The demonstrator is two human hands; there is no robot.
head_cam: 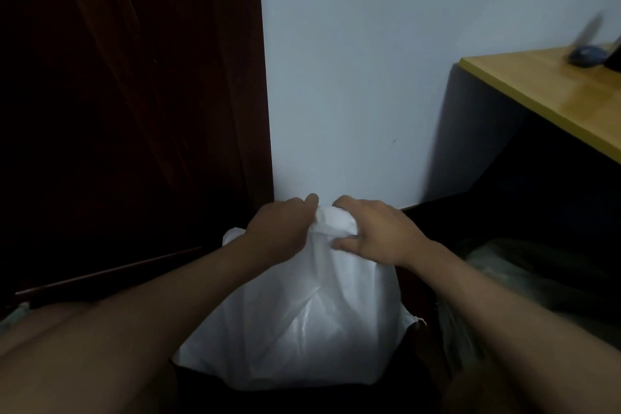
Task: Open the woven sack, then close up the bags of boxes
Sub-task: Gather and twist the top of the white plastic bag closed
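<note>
Both bare forearms reach forward from the bottom edge to a white plastic bag (302, 323) standing on the floor against a pale wall (353, 77). At its gathered neck, the left hand (279, 232) has its fingers curled round the bunched top, while the right hand (376, 232) grips the same bunch from the other side, thumb pressing the plastic below. A dark wooden door (127, 111) rises on the left. A yellow-topped desk (551, 94) stands to the right, with a crumpled clear bag (497, 265) beneath it.
</note>
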